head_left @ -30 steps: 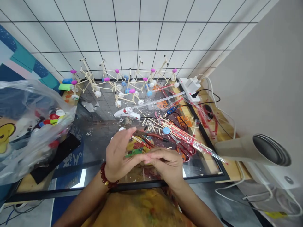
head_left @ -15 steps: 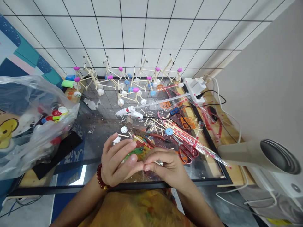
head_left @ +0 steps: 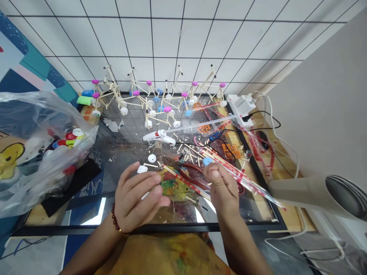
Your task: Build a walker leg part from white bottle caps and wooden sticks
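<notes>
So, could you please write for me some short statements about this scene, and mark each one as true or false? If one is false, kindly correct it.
1. The left hand is open, with its fingers apart. True.
2. The right hand is pressed against the left hand. False: the two hands are apart, and the right hand is curled.
3. A blue disc lies close to the right hand. True.
4. The beaded bracelet is on the right wrist. False: the beaded bracelet is on the left wrist.
5. The white glue gun lies beyond both hands, untouched. True.
</notes>
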A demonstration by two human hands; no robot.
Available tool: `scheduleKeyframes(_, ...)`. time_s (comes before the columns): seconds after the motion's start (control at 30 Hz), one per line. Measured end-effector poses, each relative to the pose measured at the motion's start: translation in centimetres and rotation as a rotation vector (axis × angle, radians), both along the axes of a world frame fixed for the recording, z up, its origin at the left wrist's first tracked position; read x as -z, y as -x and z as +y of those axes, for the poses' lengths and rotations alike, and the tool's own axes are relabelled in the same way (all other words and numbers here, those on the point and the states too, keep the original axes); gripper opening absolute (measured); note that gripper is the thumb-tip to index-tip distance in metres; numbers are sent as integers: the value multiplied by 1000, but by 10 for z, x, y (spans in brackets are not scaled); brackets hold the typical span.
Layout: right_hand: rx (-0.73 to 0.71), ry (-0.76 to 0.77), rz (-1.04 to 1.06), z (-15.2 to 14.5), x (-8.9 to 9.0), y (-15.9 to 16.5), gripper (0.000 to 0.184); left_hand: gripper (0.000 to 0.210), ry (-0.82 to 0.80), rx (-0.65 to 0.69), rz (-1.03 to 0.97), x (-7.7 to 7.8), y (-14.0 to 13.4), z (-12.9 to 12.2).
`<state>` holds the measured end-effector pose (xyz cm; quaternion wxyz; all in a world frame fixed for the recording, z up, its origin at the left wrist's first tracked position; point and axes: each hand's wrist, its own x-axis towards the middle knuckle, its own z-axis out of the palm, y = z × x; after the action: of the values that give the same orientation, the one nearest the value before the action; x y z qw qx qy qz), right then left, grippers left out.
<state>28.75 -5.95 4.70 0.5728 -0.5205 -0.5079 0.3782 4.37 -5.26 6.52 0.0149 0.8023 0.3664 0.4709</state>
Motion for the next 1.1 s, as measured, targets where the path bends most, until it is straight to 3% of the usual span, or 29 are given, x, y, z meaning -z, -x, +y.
scheduleKeyframes(0.1, -86, 22, -66, -2, -3, -4, 39, 36, 32, 169, -117, -10, 8, 3)
scheduleKeyframes(0.2, -319, -42, -145, -6, -9, 7, 27, 33, 399, 315, -335, -15, 4, -7)
scheduleKeyframes(0.3, -518, -108, -137, -8, -12, 19, 13, 23, 836, 491, -538, -9, -13, -29)
scheduleKeyframes(0.43, -600, -137, -61, -7, -9, 22, 8, 10, 1192, 469, -767, 5, -35, -46)
scheduleKeyframes(0.6, -603, -96, -88, -11, 0, 15, 9, 43, 1555, 446, -868, 13, -41, -46)
scheduleKeyframes(0.73, -591, -92, -145, -12, 2, 8, 18, 54, 1628, 465, -777, 11, -42, -46)
scheduleKeyframes(0.8, -606, -112, -179, -11, 0, 9, 12, 54, 1618, 460, -777, 9, -44, -44)
scheduleKeyframes(0.93, -701, -160, -198, -10, -7, 14, 24, 42, 1573, 472, -779, 6, -49, -39)
scheduleKeyframes(1.1, -870, -94, -230, -5, -12, 9, 42, 29, 1510, 428, -759, 10, -51, -39)
